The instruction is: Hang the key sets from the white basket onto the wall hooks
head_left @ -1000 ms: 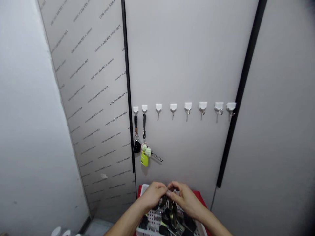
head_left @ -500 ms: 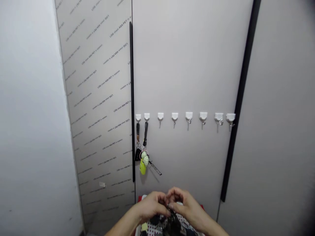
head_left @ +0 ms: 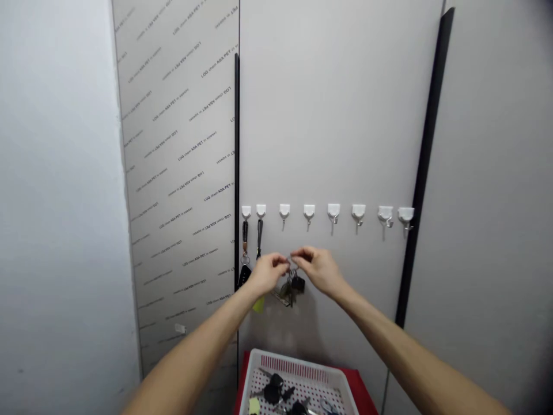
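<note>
A bunch of keys (head_left: pixel 292 287) on a ring hangs between my two hands, in front of the grey door. My left hand (head_left: pixel 268 271) pinches the ring from the left, and my right hand (head_left: pixel 317 266) pinches it from the right. Just above them is a row of white hooks, the third hook (head_left: pixel 284 211) being nearest. From the first hook hangs a car key (head_left: pixel 245 275) on a dark strap. On the second, a dark strap (head_left: pixel 259 237) carries a yellow-green fob (head_left: pixel 258 305), partly hidden by my left hand.
Below stands a white perforated basket (head_left: pixel 302 362) with several keys (head_left: pixel 273 389) in it, on a red surface (head_left: pixel 362 392). Several bare hooks (head_left: pixel 358 212) continue rightward. Long black handles (head_left: pixel 425 167) edge the door on both sides.
Both hands have risen from over the basket to just below the hooks, carrying the keys. The basket's contents now show. The camera view has shifted slightly.
</note>
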A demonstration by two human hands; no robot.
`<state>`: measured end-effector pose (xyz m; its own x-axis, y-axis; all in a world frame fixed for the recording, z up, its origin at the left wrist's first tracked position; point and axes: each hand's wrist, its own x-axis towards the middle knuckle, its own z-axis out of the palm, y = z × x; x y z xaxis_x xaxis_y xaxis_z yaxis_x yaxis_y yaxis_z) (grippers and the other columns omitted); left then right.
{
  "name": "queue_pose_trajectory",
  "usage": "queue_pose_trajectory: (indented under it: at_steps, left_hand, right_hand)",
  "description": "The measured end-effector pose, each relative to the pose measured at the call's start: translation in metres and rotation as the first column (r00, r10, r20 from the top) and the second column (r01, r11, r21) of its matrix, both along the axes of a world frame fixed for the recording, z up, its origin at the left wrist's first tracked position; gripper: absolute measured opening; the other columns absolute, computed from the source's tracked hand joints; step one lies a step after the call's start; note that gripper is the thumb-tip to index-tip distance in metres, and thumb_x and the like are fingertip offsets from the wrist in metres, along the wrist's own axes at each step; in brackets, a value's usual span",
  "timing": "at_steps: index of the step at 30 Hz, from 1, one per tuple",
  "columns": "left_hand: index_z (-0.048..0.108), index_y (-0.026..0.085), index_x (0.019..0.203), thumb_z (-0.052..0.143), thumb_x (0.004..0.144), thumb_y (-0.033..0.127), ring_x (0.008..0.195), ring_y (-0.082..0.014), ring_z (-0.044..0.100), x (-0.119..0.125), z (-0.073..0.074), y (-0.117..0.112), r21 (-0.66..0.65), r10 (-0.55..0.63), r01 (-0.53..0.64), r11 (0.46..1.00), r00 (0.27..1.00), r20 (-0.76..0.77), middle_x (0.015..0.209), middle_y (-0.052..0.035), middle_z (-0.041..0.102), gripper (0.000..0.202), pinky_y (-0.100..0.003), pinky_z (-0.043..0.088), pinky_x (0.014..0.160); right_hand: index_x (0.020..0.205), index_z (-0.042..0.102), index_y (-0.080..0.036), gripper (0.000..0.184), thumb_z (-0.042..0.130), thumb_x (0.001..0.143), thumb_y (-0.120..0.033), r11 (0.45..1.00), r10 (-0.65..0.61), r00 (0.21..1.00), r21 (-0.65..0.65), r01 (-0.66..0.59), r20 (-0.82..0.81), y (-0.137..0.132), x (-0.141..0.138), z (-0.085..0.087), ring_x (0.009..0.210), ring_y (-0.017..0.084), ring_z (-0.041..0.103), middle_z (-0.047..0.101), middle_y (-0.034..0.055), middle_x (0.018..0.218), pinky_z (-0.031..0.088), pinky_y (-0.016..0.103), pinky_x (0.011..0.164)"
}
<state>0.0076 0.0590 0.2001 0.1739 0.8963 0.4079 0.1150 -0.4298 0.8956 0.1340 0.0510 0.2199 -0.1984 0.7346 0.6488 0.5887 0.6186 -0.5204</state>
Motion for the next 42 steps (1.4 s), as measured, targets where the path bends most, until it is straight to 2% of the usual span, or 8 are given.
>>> queue_pose_trajectory:
  at_steps: [8, 18, 21, 24, 28, 33, 38, 42]
  left_hand:
    - [0.052, 0.011, 0.070, 0.042, 0.061, 0.008, 0.048, -0.0066, 0.047, 0.004, 0.053, 0.031, 0.052, 0.229, -0.233, 0.971, 0.971, 0.074, 0.057, -0.0009, 0.053, 0.014, -0.018, 0.036, 0.048]
    - [0.054, 0.011, 0.076, 0.044, 0.059, 0.007, 0.064, -0.0103, 0.051, 0.007, 0.046, 0.034, 0.182, 0.289, -0.279, 0.943, 0.957, -0.032, 0.076, -0.0060, 0.058, 0.021, -0.023, 0.039, 0.063]
    - [0.054, 0.012, 0.077, 0.044, 0.059, 0.009, 0.066, -0.0094, 0.051, 0.005, 0.021, 0.018, 0.192, 0.211, -0.207, 0.959, 0.978, 0.004, 0.076, -0.0046, 0.057, 0.021, -0.021, 0.039, 0.064]
    - [0.053, 0.013, 0.076, 0.044, 0.061, 0.012, 0.061, -0.0080, 0.049, 0.000, -0.021, -0.006, 0.110, 0.131, -0.130, 0.985, 0.991, 0.003, 0.071, -0.0027, 0.056, 0.018, -0.020, 0.039, 0.060]
    - [0.051, 0.012, 0.076, 0.042, 0.063, 0.016, 0.057, -0.0078, 0.048, -0.001, -0.100, -0.032, -0.107, -0.006, -0.004, 0.994, 0.996, -0.089, 0.065, -0.0012, 0.054, 0.016, -0.019, 0.039, 0.057]
    - [0.051, 0.013, 0.081, 0.044, 0.061, 0.014, 0.070, -0.0112, 0.048, 0.008, -0.189, -0.044, -0.222, -0.063, -0.047, 0.974, 0.882, -0.466, 0.075, -0.0037, 0.054, 0.022, -0.022, 0.037, 0.065]
    - [0.050, 0.017, 0.090, 0.050, 0.056, 0.018, 0.086, -0.0170, 0.041, 0.018, -0.215, -0.047, -0.029, -0.022, -0.002, 1.000, 0.602, -0.798, 0.090, -0.0048, 0.050, 0.034, -0.026, 0.031, 0.076]
    - [0.053, 0.017, 0.085, 0.045, 0.062, 0.024, 0.083, -0.0188, 0.043, 0.019, -0.213, -0.050, -0.039, -0.007, -0.047, 0.998, 0.543, -0.840, 0.086, -0.0069, 0.052, 0.026, -0.028, 0.031, 0.073]
  right_hand:
    - [0.065, 0.058, -0.012, 0.016, 0.046, 0.060, -0.021, 0.962, -0.157, 0.964, 0.187, 0.198, -0.213, 0.037, -0.021, 0.049, 0.056, 0.011, 0.052, 0.060, 0.0033, 0.061, 0.039, 0.021, 0.055]
    - [0.069, 0.059, -0.014, 0.020, 0.041, 0.062, -0.015, 0.920, -0.333, 0.938, 0.187, 0.345, -0.091, 0.054, -0.026, 0.044, 0.066, 0.014, 0.053, 0.061, 0.0055, 0.070, 0.039, 0.024, 0.063]
    - [0.076, 0.058, -0.014, 0.023, 0.039, 0.063, -0.015, 0.916, -0.301, 0.947, 0.241, 0.321, -0.114, 0.040, -0.018, 0.023, 0.066, 0.012, 0.052, 0.059, 0.0055, 0.075, 0.039, 0.023, 0.064]
    - [0.078, 0.056, -0.014, 0.022, 0.039, 0.064, -0.018, 0.938, -0.250, 0.964, 0.222, 0.265, -0.093, 0.016, -0.002, -0.023, 0.063, 0.011, 0.051, 0.057, 0.0050, 0.076, 0.039, 0.022, 0.060]
    - [0.074, 0.057, -0.014, 0.022, 0.038, 0.066, -0.021, 0.976, -0.142, 0.976, -0.139, 0.165, 0.163, -0.021, 0.028, -0.117, 0.063, 0.012, 0.051, 0.058, 0.0047, 0.071, 0.038, 0.023, 0.061]
    - [0.086, 0.055, -0.015, 0.029, 0.046, 0.060, -0.025, 0.864, 0.040, 0.887, -0.462, 0.201, 0.460, -0.056, 0.050, -0.199, 0.079, 0.016, 0.048, 0.056, 0.0070, 0.086, 0.034, 0.025, 0.070]
    - [0.090, 0.053, -0.019, 0.033, 0.050, 0.058, -0.025, 0.861, 0.086, 0.790, -0.445, 0.248, 0.607, -0.061, 0.041, -0.214, 0.086, 0.020, 0.044, 0.054, 0.0070, 0.088, 0.031, 0.028, 0.072]
    - [0.085, 0.054, -0.019, 0.028, 0.048, 0.060, -0.027, 0.849, 0.051, 0.775, -0.436, 0.298, 0.630, -0.055, 0.034, -0.217, 0.084, 0.021, 0.045, 0.055, 0.0083, 0.086, 0.031, 0.029, 0.069]
